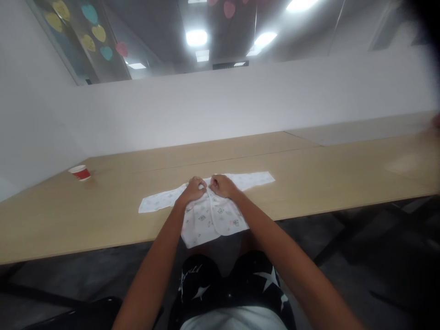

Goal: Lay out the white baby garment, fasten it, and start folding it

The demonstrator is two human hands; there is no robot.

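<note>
A small white baby shirt (199,222) with a faint printed pattern lies spread on the table, its sleeves stretched out to left and right. Its lower edge hangs past the table's front edge. My left hand (195,189) is closed at the upper front opening, thumb and fingers pinching the fabric. Close beside it, my right hand (222,185) is also closed on the other side of the opening, near the collar. Whatever small part sits between the fingertips is too small to make out.
The long wooden table (117,183) runs along a white wall (223,105). A red and white paper cup (80,172) stands tilted-looking at the far left. Above the wall is a window (165,41) with heart-shaped notes. A blurred hand (436,121) shows at the right edge.
</note>
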